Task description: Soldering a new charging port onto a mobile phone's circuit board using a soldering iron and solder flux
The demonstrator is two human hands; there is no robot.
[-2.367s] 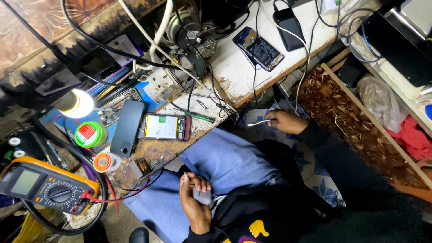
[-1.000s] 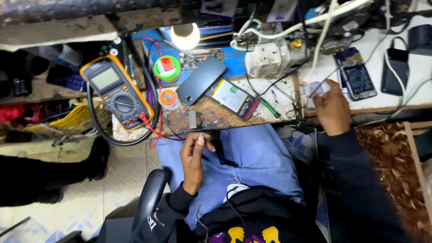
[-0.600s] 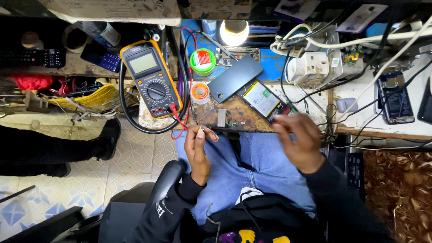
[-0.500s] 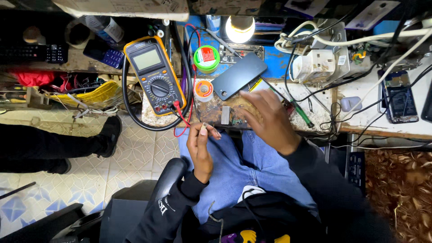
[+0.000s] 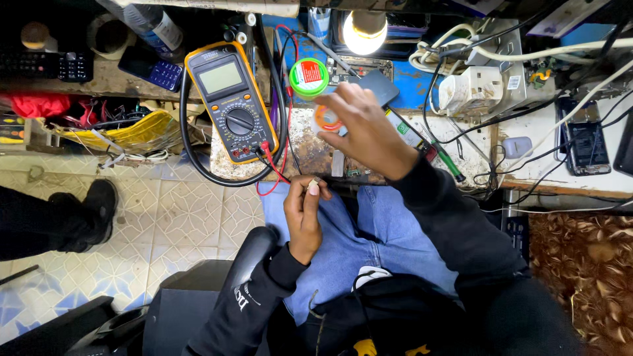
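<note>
At the far left of the bench lie one dark keypad handset [image 5: 62, 64] and one blue keypad device [image 5: 163, 74], with a heap of yellow wire [image 5: 128, 130] below them. Next comes one yellow multimeter [image 5: 231, 99], its red and black leads looping off the bench edge. Just right of it stand two round things: one green-lidded tin [image 5: 308, 77] and, below it, one orange solder spool [image 5: 326, 119].

The left hand [image 5: 303, 214] is raised over the lap in blue jeans, thumb and forefinger pinched shut on a small metal part [image 5: 316, 179] (too tiny to tell what it is) just below the bench edge, near the meter's leads. The right hand [image 5: 364, 128] hovers over the bench with fingers loosely curled and half open, its fingertips right at the orange spool; whether they touch it I cannot tell, and it grips nothing that shows.

One lit bulb [image 5: 364, 29] glows above. Right of the hand is one white power adapter [image 5: 471, 91], then one phone with a cracked back [image 5: 583, 145].
</note>
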